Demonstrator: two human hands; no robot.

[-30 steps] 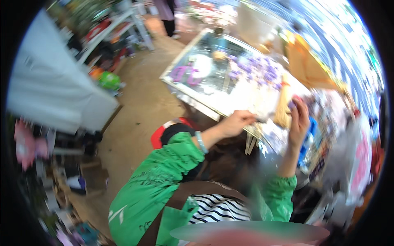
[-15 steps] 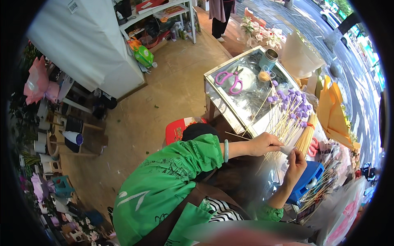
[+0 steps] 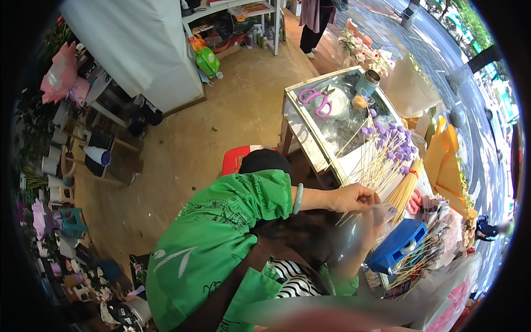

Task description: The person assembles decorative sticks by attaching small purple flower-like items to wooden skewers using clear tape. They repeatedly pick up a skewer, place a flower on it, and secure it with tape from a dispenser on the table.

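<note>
Between my two hands is a piece of clear plastic film (image 3: pixel 385 211), partly crumpled and catching the light. My left hand (image 3: pixel 354 197), with a pale bangle at its wrist, pinches the film from the left with fingers closed. Opposite it, my right hand (image 3: pixel 371 228) grips the film too; the plastic in front partly veils its fingers. Just beyond lie thin sticks topped with small purple flowers (image 3: pixel 394 143), fanned over the table. A thick bundle of plain sticks (image 3: pixel 405 188), tied in red, rests beside them. Close to my right hand sits a blue tape dispenser (image 3: pixel 396 247).
The glass-topped table (image 3: pixel 310 145) carries purple-handled scissors (image 3: pixel 316 100) and an open flask (image 3: pixel 368 83). Red-handled scissors (image 3: pixel 414 202) lie past the stick bundle. Orange wrapping paper (image 3: pixel 442 160) stands at the right. A red stool (image 3: pixel 235 159) is left of the table.
The film between my hands has spread out and now covers part of my right hand. My right hand has shifted left, closer to my left hand. The view has turned slightly.
</note>
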